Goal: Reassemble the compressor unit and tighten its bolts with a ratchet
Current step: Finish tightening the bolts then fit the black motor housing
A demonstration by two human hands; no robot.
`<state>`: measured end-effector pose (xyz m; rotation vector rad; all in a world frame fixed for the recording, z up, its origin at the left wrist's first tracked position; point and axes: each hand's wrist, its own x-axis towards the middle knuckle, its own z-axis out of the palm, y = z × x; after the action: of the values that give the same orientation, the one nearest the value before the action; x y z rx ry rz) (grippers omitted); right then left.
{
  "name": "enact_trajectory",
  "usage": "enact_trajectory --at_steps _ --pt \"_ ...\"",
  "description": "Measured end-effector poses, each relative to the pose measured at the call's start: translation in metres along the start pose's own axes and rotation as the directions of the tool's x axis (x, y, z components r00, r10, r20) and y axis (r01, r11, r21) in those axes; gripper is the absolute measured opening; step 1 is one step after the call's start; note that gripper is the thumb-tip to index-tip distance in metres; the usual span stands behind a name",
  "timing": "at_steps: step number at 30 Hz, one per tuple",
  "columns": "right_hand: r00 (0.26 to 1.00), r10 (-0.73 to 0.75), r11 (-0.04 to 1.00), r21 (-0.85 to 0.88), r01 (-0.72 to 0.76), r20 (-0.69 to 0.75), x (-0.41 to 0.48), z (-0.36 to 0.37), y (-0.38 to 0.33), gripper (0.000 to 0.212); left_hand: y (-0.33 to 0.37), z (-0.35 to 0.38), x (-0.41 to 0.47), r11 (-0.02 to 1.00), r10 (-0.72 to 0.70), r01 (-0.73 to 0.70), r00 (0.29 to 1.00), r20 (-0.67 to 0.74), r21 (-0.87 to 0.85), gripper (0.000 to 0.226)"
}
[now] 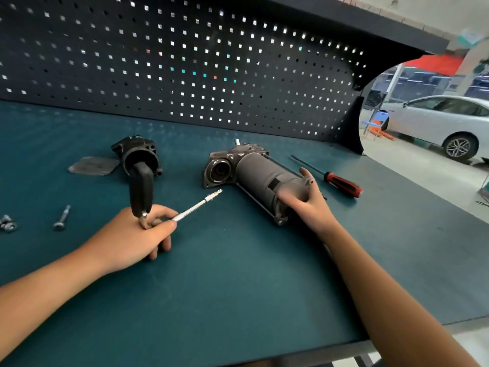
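Note:
The grey cylindrical compressor body (260,176) lies on its side on the green bench top (225,274), its open flange end facing left. My right hand (308,201) grips its near end. My left hand (137,234) holds the ratchet (141,193): its black handle stands upright and the silver extension bar (197,206) points right toward the compressor. A black compressor head part (139,154) sits apart at the left, beside a flat grey gasket plate (92,166). A loose bolt (62,218) lies at the left.
A red-handled screwdriver (341,182) lies right of the compressor. Small metal hardware (7,223) sits at the far left edge. A dark pegboard (185,62) backs the bench. A white car (436,123) stands beyond the bench's right end.

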<state>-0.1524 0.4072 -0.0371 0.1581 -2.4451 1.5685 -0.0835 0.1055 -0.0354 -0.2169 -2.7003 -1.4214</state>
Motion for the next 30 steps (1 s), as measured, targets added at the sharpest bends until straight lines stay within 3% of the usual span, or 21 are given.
enact_trajectory --at_steps 5,10,17,20,27,30 --pt "0.999 0.024 0.992 -0.125 -0.028 -0.04 -0.004 0.002 -0.008 0.132 0.007 0.003 -0.007 1.0 -0.014 0.014 0.999 0.036 -0.011 0.016" --pt "0.997 0.021 0.988 -0.154 -0.033 -0.08 -0.012 0.034 -0.019 0.125 0.016 0.013 -0.017 0.988 0.039 -0.053 0.995 0.095 0.144 0.015" --pt "0.967 -0.02 0.969 -0.233 0.081 0.254 -0.015 0.052 -0.028 0.093 0.022 0.002 -0.025 0.99 -0.046 0.022 0.985 0.167 0.141 0.027" --pt "0.973 -0.07 0.931 -0.334 0.143 0.221 -0.018 0.059 -0.031 0.086 0.021 -0.006 -0.024 0.987 -0.078 0.059 0.989 0.123 0.151 0.03" --pt "0.98 -0.137 0.902 -0.391 0.185 0.147 -0.025 0.065 -0.028 0.083 0.018 -0.01 -0.022 0.989 -0.114 0.1 0.987 0.117 0.113 0.03" --pt "0.977 -0.162 0.8 -0.562 0.212 0.138 -0.024 0.071 -0.031 0.083 0.012 -0.017 -0.018 0.987 -0.137 0.13 0.988 0.074 0.091 0.03"
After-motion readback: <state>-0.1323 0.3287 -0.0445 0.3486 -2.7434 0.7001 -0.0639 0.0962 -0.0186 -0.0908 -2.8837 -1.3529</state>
